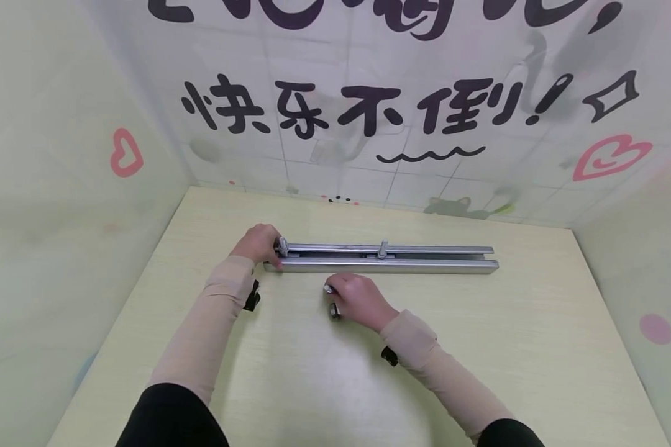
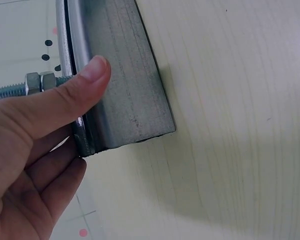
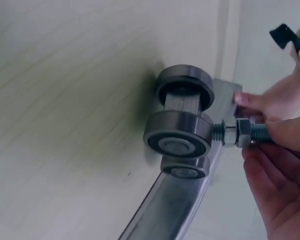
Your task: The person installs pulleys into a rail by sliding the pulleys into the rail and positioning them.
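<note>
A grey metal channel rail (image 1: 391,267) lies across the table with its slot facing up. Two threaded bolts stand out of that slot, one bolt (image 1: 383,249) near the middle and another bolt (image 2: 35,85) with nuts at the left end. My left hand (image 1: 260,244) grips the rail's left end, thumb on the near side wall and fingers on the far side, around the end bolt. In front of the rail, my right hand (image 1: 360,301) pinches the threaded stem of a roller trolley (image 3: 177,132). Several bearing wheels and two nuts show on this trolley, which is apart from the rail.
The pale wood-grain table (image 1: 481,347) extends around the rail. Behind it hangs a white printed backdrop (image 1: 324,167) with dark lettering, and pale side walls (image 1: 50,248) stand left and right.
</note>
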`<state>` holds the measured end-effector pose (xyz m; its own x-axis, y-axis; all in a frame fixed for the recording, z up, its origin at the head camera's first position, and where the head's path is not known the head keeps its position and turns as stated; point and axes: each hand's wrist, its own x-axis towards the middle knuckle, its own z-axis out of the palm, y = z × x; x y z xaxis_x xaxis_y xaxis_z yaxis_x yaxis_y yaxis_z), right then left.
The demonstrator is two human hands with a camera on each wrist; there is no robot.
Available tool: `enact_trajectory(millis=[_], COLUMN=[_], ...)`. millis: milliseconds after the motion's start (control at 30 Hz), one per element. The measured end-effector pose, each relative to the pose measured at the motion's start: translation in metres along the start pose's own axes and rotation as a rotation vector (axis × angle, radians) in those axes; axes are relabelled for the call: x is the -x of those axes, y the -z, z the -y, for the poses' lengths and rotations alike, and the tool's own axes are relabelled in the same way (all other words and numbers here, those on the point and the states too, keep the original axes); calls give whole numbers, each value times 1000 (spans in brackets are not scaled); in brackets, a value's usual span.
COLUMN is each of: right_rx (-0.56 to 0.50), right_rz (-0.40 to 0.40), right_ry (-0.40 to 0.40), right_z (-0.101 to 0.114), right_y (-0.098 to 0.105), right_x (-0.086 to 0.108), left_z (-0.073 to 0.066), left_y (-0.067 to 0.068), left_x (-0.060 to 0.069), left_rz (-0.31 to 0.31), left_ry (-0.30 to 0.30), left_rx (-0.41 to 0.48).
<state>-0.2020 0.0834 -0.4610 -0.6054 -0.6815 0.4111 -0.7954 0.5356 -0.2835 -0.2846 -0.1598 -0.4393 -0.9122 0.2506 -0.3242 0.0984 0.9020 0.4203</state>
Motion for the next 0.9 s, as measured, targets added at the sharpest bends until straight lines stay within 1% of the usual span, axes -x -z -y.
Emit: enact_trajectory(millis=[67, 167, 400, 567, 633, 700, 800, 900], right_rx=[-30, -54, -125, -273, -331, -353, -358, -337], right_rz=[-17, -11, -7, -6, -19, -41, -76, -100], right_ry=[-49, -113, -172, -252, -267, -265, -257, -264], right_z=[-5, -10, -13, -12, -11, -9, -8, -6], right_y=[1, 1, -3, -7, -9, -10, -11, -11], right_x=[5, 11, 16, 19, 20, 20, 20, 20], left_z=[0, 1, 1, 1, 1, 1, 2, 3], left_y=[0, 0, -2, -2, -2, -2, -2, -2], left_x=[1, 1, 2, 2, 2, 2, 3, 3], left_rz=[-1, 0, -1, 6, 4, 1, -4, -5], left_ry=[2, 8, 7, 7, 1, -2, -3, -6], left_rx=[7, 22, 38, 48, 46, 44, 40, 32])
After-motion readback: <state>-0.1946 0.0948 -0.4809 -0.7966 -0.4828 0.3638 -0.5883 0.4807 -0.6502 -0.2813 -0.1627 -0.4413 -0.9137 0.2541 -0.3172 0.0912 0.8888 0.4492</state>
